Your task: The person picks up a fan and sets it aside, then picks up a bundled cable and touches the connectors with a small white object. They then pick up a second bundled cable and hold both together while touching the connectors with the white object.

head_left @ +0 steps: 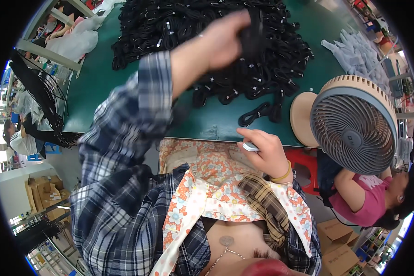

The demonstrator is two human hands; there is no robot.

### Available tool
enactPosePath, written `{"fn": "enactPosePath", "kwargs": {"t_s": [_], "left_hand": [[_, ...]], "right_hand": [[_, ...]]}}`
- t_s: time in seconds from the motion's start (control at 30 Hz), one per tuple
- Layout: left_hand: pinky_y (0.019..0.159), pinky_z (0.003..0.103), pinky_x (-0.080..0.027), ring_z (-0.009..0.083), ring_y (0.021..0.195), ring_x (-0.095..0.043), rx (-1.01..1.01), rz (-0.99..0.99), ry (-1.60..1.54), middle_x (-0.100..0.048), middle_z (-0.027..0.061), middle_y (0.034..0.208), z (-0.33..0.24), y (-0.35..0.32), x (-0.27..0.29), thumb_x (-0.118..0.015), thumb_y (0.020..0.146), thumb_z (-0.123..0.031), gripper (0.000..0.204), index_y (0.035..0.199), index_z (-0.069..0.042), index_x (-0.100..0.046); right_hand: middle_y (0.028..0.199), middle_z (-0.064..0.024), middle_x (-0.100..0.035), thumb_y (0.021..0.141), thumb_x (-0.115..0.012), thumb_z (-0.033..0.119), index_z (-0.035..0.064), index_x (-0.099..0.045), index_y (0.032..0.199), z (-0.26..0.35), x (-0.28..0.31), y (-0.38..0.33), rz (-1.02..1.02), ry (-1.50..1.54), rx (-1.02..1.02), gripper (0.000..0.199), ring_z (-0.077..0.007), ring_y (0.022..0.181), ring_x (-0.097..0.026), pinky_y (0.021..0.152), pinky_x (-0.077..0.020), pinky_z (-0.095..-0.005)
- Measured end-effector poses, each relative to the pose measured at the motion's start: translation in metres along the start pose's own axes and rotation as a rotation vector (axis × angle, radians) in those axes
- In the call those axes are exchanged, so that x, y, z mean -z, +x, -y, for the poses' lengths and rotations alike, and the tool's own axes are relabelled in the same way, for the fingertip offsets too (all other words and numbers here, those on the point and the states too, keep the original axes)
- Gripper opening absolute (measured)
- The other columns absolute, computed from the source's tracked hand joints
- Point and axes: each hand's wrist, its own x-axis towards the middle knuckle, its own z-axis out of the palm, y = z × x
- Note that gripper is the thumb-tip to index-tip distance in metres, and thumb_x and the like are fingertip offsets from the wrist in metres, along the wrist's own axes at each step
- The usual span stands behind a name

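My left hand [223, 41] reaches far across the table over a big heap of coiled black cables [188, 27]. Its fingers close on a dark cable bundle [253, 34], and both are smeared by motion. Close to the table's front edge, my right hand [264, 152] is curled around a small whitish object with a rounded end [250, 146]; most of it is hidden in the palm, and I cannot make out its kind. Just beyond this hand, a single coiled black cable [254, 114] lies apart at the near side of the heap.
A fan with a round base [303, 117] stands on the green table [94, 96] at the right. Behind it lies a pile of translucent bags [356, 55]. Long black cables [43, 99] hang at the left. A person in a pink top [365, 202] sits at the right, near cardboard boxes [338, 244].
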Motion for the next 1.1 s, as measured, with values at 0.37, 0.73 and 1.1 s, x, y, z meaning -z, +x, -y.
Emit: {"fn": "enactPosePath", "kwargs": {"t_s": [0.37,0.73,1.1], "left_hand": [[0.093,0.047,-0.024,0.0232,0.108,-0.04,-0.409,-0.287,2.374,-0.039,0.0041,0.121,0.012,0.007,0.079,-0.053,0.07,-0.01,0.049,0.116,-0.024,-0.042],[0.089,0.035,-0.031,0.0171,0.103,-0.044,-0.242,0.112,2.624,-0.046,-0.0002,0.111,-0.005,0.052,0.108,-0.056,0.064,-0.006,0.042,0.104,-0.019,-0.05],[0.076,0.035,-0.042,0.0233,0.085,-0.054,-0.435,-0.337,1.334,-0.055,0.0087,0.089,-0.025,-0.008,0.051,-0.058,0.063,-0.005,0.029,0.091,-0.008,-0.05]], "right_hand": [[0.068,-0.0121,-0.055,0.067,-0.059,0.003,0.001,-0.056,0.09,-0.008,0.008,-0.003,-0.024,0.048,-0.123,0.024,-0.0232,0.058,-0.054,0.052,-0.0427,-0.028],[0.073,-0.0141,-0.057,0.068,-0.059,0.006,-0.0006,-0.056,0.087,-0.008,-0.009,0.002,0.025,0.084,-0.083,0.02,-0.0252,0.061,-0.055,0.053,-0.043,-0.0288],[0.071,-0.0119,-0.057,0.07,-0.058,0.006,-0.001,-0.056,0.086,0.004,-0.011,-0.002,0.015,0.085,-0.049,0.017,-0.0206,0.059,-0.055,0.053,-0.0422,-0.026]]}}
